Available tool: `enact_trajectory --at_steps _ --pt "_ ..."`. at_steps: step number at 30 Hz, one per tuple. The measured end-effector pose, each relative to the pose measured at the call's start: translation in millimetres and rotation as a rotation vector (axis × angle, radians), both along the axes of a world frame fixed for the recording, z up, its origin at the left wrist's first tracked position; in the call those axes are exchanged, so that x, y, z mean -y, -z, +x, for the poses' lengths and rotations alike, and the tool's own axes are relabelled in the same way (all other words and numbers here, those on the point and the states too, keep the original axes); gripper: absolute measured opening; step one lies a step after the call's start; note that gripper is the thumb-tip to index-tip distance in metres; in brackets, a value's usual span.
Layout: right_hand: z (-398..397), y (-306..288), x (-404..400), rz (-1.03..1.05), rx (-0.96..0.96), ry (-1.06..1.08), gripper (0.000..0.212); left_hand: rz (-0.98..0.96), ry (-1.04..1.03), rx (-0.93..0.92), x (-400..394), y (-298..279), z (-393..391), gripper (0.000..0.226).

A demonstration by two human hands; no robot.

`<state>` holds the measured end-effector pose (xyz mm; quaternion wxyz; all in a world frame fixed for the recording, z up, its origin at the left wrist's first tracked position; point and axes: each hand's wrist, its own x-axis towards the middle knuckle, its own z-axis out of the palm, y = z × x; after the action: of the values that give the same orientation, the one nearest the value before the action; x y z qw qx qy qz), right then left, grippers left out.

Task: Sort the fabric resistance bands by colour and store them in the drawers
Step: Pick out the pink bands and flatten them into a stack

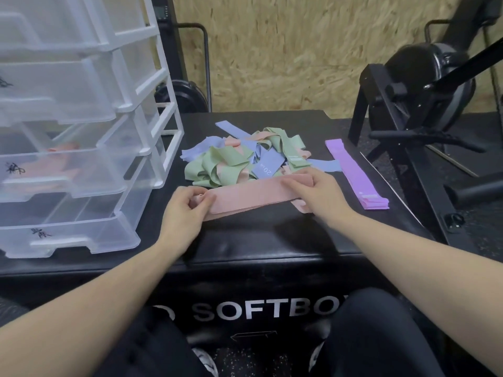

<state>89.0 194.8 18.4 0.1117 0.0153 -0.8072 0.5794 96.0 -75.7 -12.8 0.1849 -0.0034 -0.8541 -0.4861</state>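
Both forearms are bare, with no sleeves showing up to the frame edge. The left grip [185,206] and right grip [313,190] carry no gloves, rings or watch. Below them, both legs [375,330] are in black trousers.

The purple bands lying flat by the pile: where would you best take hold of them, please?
Pinch the purple bands at the near end, coming from the right with the right hand. They lie as a flat, neat stack, apart from the tangled pile.

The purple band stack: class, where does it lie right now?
In the head view, the purple band stack lies on the right of the black box top, just right of the mixed band pile.
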Motion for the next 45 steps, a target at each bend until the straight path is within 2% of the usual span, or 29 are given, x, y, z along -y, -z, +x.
enact_trajectory --at_steps 2,5,10,14,17,18,23,27,31,35,37,39,45 --pt "4.4 -5.0 0.6 -0.117 0.078 -0.028 0.006 -0.021 0.008 -0.034 4.1 -1.1 2.7 0.008" --pt "11.1 -5.5 1.9 -0.072 0.147 -0.010 0.017 -0.090 0.022 -0.079 7.5 -1.3 9.2 0.002" --pt "19.7 -1.8 2.3 -0.153 0.264 -0.049 0.012 -0.174 -0.004 -0.117 13.2 -1.4 20.3 0.019" --pt "26.3 4.0 -5.3 -0.105 0.305 -0.098 0.017 -0.502 -0.075 -0.016 21.7 -3.1 23.3 0.031" --pt "30.7 5.5 -9.3 -0.062 0.278 -0.080 0.015 -0.614 -0.013 -0.002 23.3 -6.7 27.3 0.029" --pt "31.1 6.1 -10.6 -0.062 0.275 -0.065 0.014 -0.596 0.025 0.016 23.2 -7.9 28.4 0.032" --pt "30.6 8.2 -14.8 -0.130 0.306 -0.037 0.018 -0.247 0.112 0.243 16.3 -19.6 30.5 0.048" --pt "31.2 5.6 -18.0 -0.166 0.309 -0.009 0.016 -0.185 0.153 0.346 17.4 -30.4 30.0 0.044" --pt "34.4 2.9 -17.6 -0.241 0.299 -0.017 0.017 -0.146 0.151 0.359 23.5 -31.0 27.2 0.036" --pt "38.0 0.4 -16.0 -0.329 0.318 0.018 0.018 0.283 0.186 0.433 22.4 -33.5 23.6 0.007" --pt "38.0 1.6 -16.5 -0.318 0.338 0.024 0.022 0.446 0.197 0.451 22.5 -34.1 20.8 0.011" --pt "38.4 4.1 -17.7 -0.271 0.338 0.033 0.018 0.448 0.201 0.452 22.3 -33.1 18.5 0.022" --pt "38.1 16.4 -35.2 -0.008 0.307 0.067 0.017 0.230 0.134 0.411 28.0 -14.8 13.3 0.036"
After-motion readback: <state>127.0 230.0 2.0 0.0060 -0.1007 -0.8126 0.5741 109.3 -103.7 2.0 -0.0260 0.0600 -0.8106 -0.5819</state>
